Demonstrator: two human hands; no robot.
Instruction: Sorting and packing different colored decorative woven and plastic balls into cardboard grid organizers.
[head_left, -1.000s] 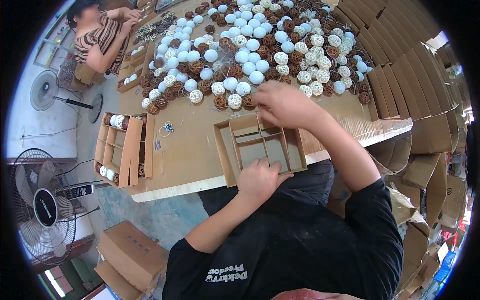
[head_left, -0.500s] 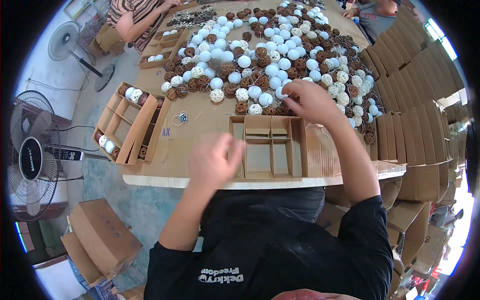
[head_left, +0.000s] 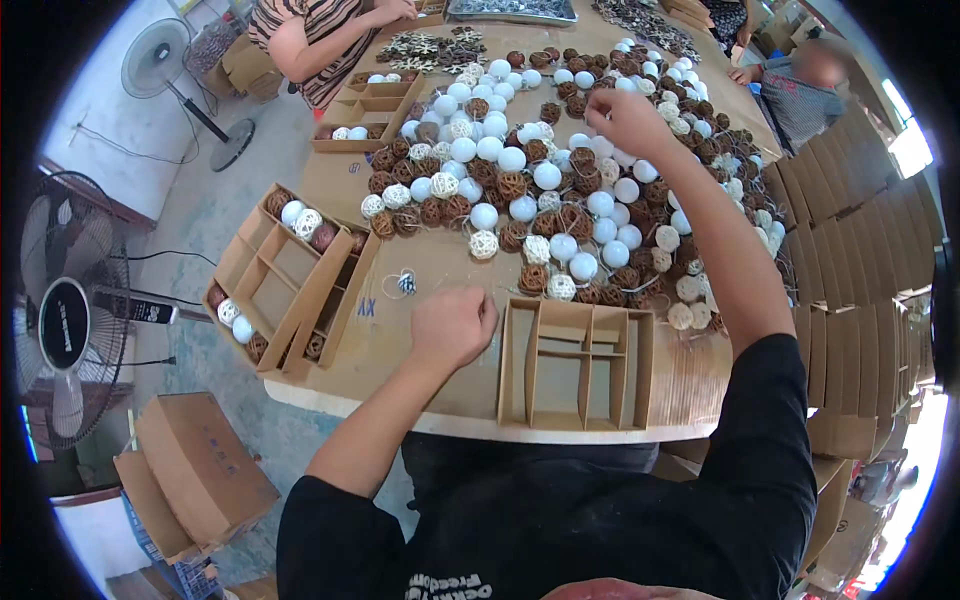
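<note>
The left arm (head_left: 390,420) is slanting toward one o'clock, and the left hand (head_left: 458,328) is forming a loose fist, back facing up. The right arm (head_left: 735,260) is stretching toward eleven o'clock, reaching farther out. The right hand (head_left: 630,125) is hovering at one o'clock from the left, its fingers (head_left: 602,101) bending downward; whether they are gripping cannot be told.
</note>
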